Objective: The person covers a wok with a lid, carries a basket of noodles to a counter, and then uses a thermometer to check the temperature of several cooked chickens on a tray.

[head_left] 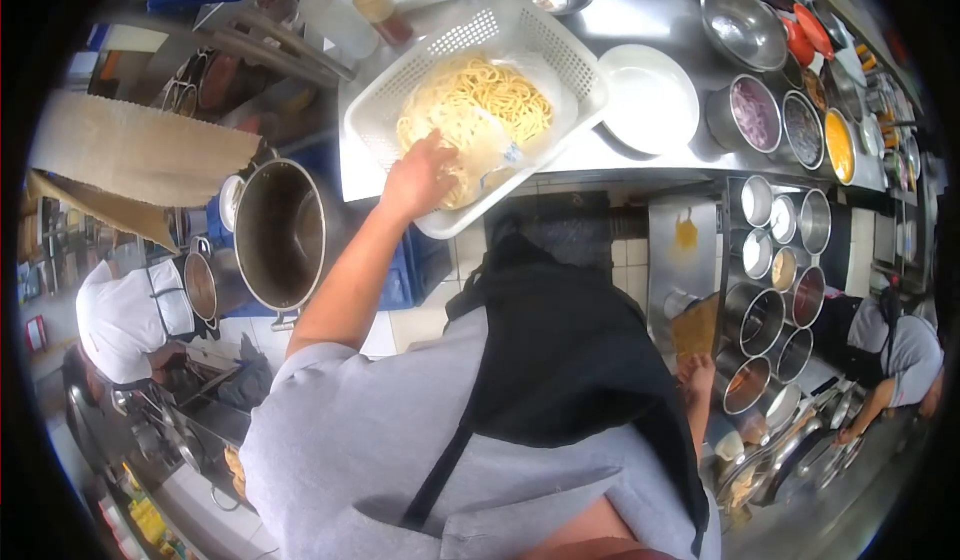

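Note:
Yellow noodles (505, 100) lie in a clear plastic bag (490, 165) inside a white perforated basket (375, 120) on the steel counter. My left hand (418, 178) reaches over the basket's near side. Its fingers are bent onto the bag at the left part of the noodles, and the fingertips are partly hidden. Low at my right side, my right hand (695, 372) is near a brown board (694, 327) on a steel surface. Its fingers are too small and partly hidden to make out.
Beside the basket stands a white plate (650, 100), with a steel container of chopped onion (755, 113) further right. A large pot (282, 230) stands left of my arm. Several steel containers (755, 320) line the right side. Co-workers (130, 310) are at both sides.

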